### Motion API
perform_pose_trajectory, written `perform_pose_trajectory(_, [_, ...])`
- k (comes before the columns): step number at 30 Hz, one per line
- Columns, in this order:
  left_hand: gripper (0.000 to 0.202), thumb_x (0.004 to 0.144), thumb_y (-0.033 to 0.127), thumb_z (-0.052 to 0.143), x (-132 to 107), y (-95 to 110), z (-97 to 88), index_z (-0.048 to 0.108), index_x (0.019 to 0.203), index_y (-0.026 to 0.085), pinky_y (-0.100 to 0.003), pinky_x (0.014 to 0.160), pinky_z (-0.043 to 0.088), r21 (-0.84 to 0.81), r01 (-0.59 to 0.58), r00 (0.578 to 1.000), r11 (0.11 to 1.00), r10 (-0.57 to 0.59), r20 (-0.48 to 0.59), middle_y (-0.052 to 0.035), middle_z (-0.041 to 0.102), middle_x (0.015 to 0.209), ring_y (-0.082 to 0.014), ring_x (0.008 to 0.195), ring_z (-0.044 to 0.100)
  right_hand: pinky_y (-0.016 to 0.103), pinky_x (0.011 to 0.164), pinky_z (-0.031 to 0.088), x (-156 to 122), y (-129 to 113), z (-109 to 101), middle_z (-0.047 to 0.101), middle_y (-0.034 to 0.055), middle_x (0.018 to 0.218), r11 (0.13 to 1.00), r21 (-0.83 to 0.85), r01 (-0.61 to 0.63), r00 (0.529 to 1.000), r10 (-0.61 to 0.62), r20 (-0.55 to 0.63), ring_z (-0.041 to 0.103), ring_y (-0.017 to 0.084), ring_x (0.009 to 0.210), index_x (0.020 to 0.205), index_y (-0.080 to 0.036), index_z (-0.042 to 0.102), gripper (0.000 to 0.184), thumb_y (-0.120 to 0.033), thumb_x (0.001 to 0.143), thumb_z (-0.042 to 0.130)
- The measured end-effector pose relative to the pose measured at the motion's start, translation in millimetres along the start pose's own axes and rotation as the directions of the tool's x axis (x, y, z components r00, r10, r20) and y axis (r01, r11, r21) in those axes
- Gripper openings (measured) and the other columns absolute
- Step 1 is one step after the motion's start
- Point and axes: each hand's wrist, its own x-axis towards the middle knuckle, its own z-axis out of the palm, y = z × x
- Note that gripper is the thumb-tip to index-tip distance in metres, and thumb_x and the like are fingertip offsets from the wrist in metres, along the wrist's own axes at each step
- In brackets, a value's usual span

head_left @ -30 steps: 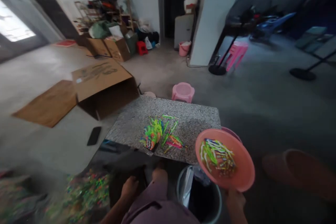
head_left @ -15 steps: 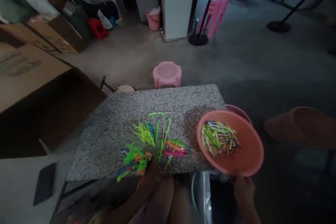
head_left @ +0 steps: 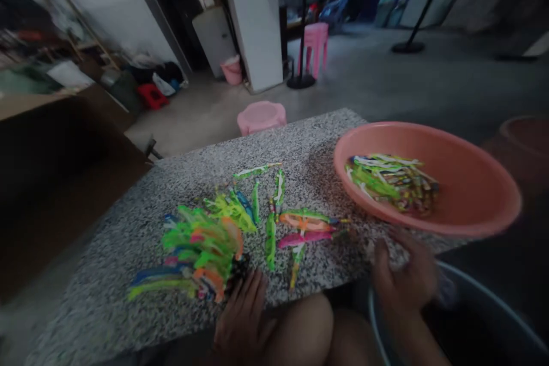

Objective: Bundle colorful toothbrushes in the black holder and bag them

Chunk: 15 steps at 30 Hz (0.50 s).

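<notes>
Surroundings: a pink stool point(head_left: 261, 117) is standing just past the far edge of the speckled stone counter point(head_left: 103, 274), and a taller pink stool point(head_left: 313, 46) is standing beyond it beside a fan stand point(head_left: 303, 23). A white pillar point(head_left: 253, 17) is rising left of these, with a pink pail point(head_left: 232, 71) at its foot. A red stool point(head_left: 152, 95) is sitting among bags further left. A dark cardboard box point(head_left: 55, 171) is lying along the counter's left side. A bucket rim point(head_left: 377, 320) is curving below the right hand. The person's knees point(head_left: 300, 331) are showing at the near edge.

Changes from the earlier frame: the head is turning and dipping closer, so the counter is filling more of the view. The pile of neon strips point(head_left: 197, 251) at the near edge is looking larger, and the basin point(head_left: 429, 183) is appearing flatter, seen more from the side.

Grip: the left hand point(head_left: 240, 320) is lying open at the near edge, fingers spread, just below the pile and almost touching it. The right hand point(head_left: 405, 274) is blurred under the basin's rim, fingers curling; I cannot tell whether it is gripping anything. Loose strips point(head_left: 274, 223) are lying between the pile and the basin, and more strips point(head_left: 392, 183) are sitting inside the basin.
</notes>
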Motion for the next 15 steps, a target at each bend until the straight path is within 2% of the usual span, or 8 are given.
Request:
perform_pose_trajectory(2, [0.077, 0.089, 0.054, 0.044, 0, -1, 3.1, 0.024, 0.149, 0.01, -0.038, 0.114, 0.026, 0.012, -0.018, 0.996, 1.0, 0.019, -0.087, -0.0141, 0.041, 0.149, -0.0269, 0.137, 0.038, 0.045, 0.094, 0.046, 4, -11, 4, 0.062, 0.0094, 0.103, 0.978, -0.03, 0.207, 0.969, -0.201, 0.145, 0.058, 0.025, 0.101, 0.103, -0.018, 0.06, 0.023, -0.029, 0.084, 0.054])
perform_pose_trajectory(3, [0.077, 0.089, 0.054, 0.044, 0, -2, 2.8, 0.024, 0.149, 0.01, -0.039, 0.114, 0.026, 0.003, -0.024, 0.992, 1.0, 0.025, -0.121, -0.0148, 0.039, 0.15, -0.0273, 0.138, 0.037, 0.043, 0.092, 0.047, 2, -18, 6, 0.061, 0.0096, 0.106, 0.971, -0.041, 0.236, 0.95, -0.222, 0.222, 0.057, 0.025, 0.101, 0.109, -0.018, 0.058, 0.027, -0.025, 0.083, 0.051])
perform_pose_trajectory(5, [0.076, 0.089, 0.052, 0.043, 0, -3, -1.3, 0.024, 0.149, 0.009, -0.042, 0.113, 0.028, -0.046, -0.02, 0.987, 0.999, 0.013, -0.158, -0.017, 0.037, 0.151, -0.0282, 0.138, 0.036, 0.041, 0.092, 0.046, -8, -33, 12, 0.055, 0.0136, 0.116, 0.969, -0.125, 0.212, 0.928, -0.16, 0.335, 0.054, 0.026, 0.106, 0.123, -0.015, 0.052, 0.044, -0.018, 0.079, 0.051])
perform_pose_trajectory(8, [0.074, 0.09, 0.051, 0.042, 0, -7, -9.6, 0.028, 0.147, 0.005, -0.046, 0.112, 0.029, -0.153, 0.013, 0.986, 0.988, -0.038, -0.16, -0.0206, 0.037, 0.149, -0.0296, 0.138, 0.036, 0.04, 0.098, 0.04, -28, -57, 25, 0.04, 0.0209, 0.134, 0.934, -0.325, 0.149, 0.885, 0.021, 0.465, 0.045, 0.031, 0.121, 0.137, -0.01, 0.041, 0.063, -0.016, 0.076, 0.057])
perform_pose_trajectory(10, [0.073, 0.09, 0.052, 0.04, 2, -13, -11.3, 0.031, 0.144, 0.003, -0.046, 0.112, 0.031, -0.22, 0.058, 0.984, 0.974, -0.093, -0.152, -0.0219, 0.041, 0.147, -0.0294, 0.137, 0.038, 0.04, 0.099, 0.038, -34, -75, 37, 0.037, 0.0234, 0.137, 0.902, -0.421, 0.098, 0.831, 0.159, 0.533, 0.042, 0.033, 0.124, 0.136, -0.009, 0.042, 0.06, -0.02, 0.08, 0.059])
perform_pose_trajectory(12, [0.073, 0.09, 0.054, 0.04, 4, -22, -8.5, 0.034, 0.142, 0.002, -0.046, 0.11, 0.034, -0.263, 0.115, 0.976, 0.958, -0.158, -0.152, -0.0232, 0.046, 0.143, -0.0296, 0.135, 0.042, 0.037, 0.094, 0.04, -33, -97, 51, 0.043, 0.0244, 0.131, 0.883, -0.465, 0.055, 0.794, 0.244, 0.557, 0.049, 0.03, 0.116, 0.13, -0.007, 0.048, 0.048, -0.018, 0.083, 0.055])
perform_pose_trajectory(15, [0.073, 0.088, 0.056, 0.041, 8, -37, 1.9, 0.039, 0.139, 0.002, -0.051, 0.107, 0.036, -0.276, 0.188, 0.947, 0.943, -0.248, -0.205, -0.0253, 0.051, 0.137, -0.0339, 0.132, 0.044, 0.031, 0.087, 0.043, -33, -132, 80, 0.054, 0.0211, 0.12, 0.889, -0.455, 0.06, 0.792, 0.235, 0.564, 0.058, 0.022, 0.101, 0.121, -0.006, 0.055, 0.037, -0.009, 0.085, 0.047])
